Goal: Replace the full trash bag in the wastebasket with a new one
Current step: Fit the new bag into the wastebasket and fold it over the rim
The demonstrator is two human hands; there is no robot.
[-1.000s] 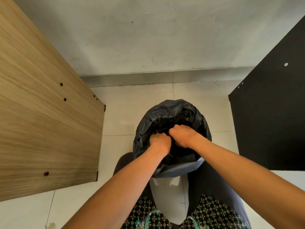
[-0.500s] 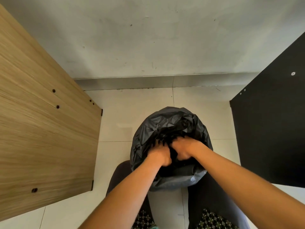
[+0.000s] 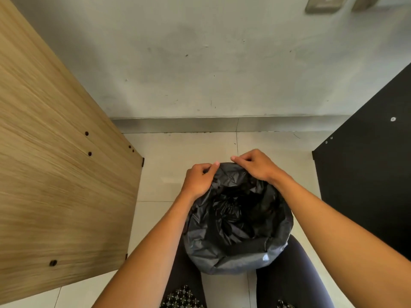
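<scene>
My left hand and right hand each pinching the far rim of the black trash bag, bag mouth open over the wastebasket on the tiled floor, between my knees, wooden panel at left.

Ahead of you: grey plaster wall, scuffed, with a grey skirting strip | Below you: pale tiled floor with thin grout lines | Your left: light wood-grain panel with dark screw holes | Your right: black panel | Light: soft, even daylight
</scene>
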